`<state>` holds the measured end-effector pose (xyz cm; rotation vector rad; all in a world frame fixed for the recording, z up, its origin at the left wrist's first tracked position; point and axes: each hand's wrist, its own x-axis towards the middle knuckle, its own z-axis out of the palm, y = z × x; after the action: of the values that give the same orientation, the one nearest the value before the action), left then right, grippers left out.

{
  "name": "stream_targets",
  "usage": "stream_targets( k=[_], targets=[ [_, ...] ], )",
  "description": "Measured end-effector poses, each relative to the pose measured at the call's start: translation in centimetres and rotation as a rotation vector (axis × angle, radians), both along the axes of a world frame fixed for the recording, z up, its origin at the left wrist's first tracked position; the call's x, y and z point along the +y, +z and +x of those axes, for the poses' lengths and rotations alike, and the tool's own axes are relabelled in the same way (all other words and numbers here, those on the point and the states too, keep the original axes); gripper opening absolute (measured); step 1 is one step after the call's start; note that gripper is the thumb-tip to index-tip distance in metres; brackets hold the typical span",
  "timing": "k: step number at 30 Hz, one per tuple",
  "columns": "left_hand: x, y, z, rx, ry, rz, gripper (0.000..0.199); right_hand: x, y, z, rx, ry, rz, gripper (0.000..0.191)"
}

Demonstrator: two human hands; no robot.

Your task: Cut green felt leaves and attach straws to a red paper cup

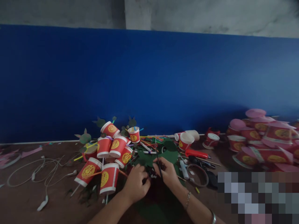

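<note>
Stick (160, 169) sat pinched in the right hand (168, 175); the left hand (137, 184) curled close by, its hold impossible to tell, near red cups (109, 179)

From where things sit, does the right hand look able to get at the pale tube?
Probably yes: the pale tube lies close by the right hand, with nothing visible over it. That hand seems to hold a thin dark item, which may hinder a grasp.

Glossy and matt on our table
We see smooth paper cups (108, 179), matt green paper (169, 152), glossy red plastic (197, 153) and rough concrete (187, 15) above smooth blue panelling (149, 77).
</note>
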<state>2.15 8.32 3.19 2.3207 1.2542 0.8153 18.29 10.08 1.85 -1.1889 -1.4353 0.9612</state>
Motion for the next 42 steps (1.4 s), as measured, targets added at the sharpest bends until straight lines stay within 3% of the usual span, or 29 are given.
stream_targets(
  k=[5, 10, 15, 20, 28, 32, 35, 42],
  targets=[
    [0.0, -0.6, -0.1, 0.080, 0.202, 0.076, 0.006, -0.3, 0.3, -0.2, -0.048, -0.033, 0.042, 0.028],
    [0.5, -0.9, -0.8, 0.112, 0.355, 0.077, 0.036, -0.2, 0.0, -0.2, -0.139, -0.107, 0.126, 0.024],
    [0.8, -1.1, -1.0, 0.185, 0.367, -0.049, 0.046, -0.1, -0.1, -0.1, -0.142, -0.099, 0.146, 0.024],
    [1.5, -0.7, -1.0, 0.112, 0.396, -0.041, 0.058, -0.2, 0.3, -0.2, -0.116, -0.101, 0.168, 0.022],
    [2.0, 0.8, -1.0, -0.201, 0.310, 0.141, 0.015, -0.1, 0.0, -0.2, -0.074, -0.088, 0.133, 0.025],
    [1.4, 0.3, -0.1, -0.418, 0.424, 0.121, 0.020, -0.3, 0.0, -0.5, 0.031, -0.005, 0.064, 0.030],
    [1.0, -0.7, 0.2, -0.737, 0.492, -0.067, 0.024, -0.7, 0.0, -0.8, 0.054, 0.131, -0.021, 0.031],
    [1.1, -3.5, -0.7, -0.578, 0.666, -0.009, 0.034, -1.6, 0.0, -1.6, 0.003, 0.362, -0.153, 0.022]
  ],
)
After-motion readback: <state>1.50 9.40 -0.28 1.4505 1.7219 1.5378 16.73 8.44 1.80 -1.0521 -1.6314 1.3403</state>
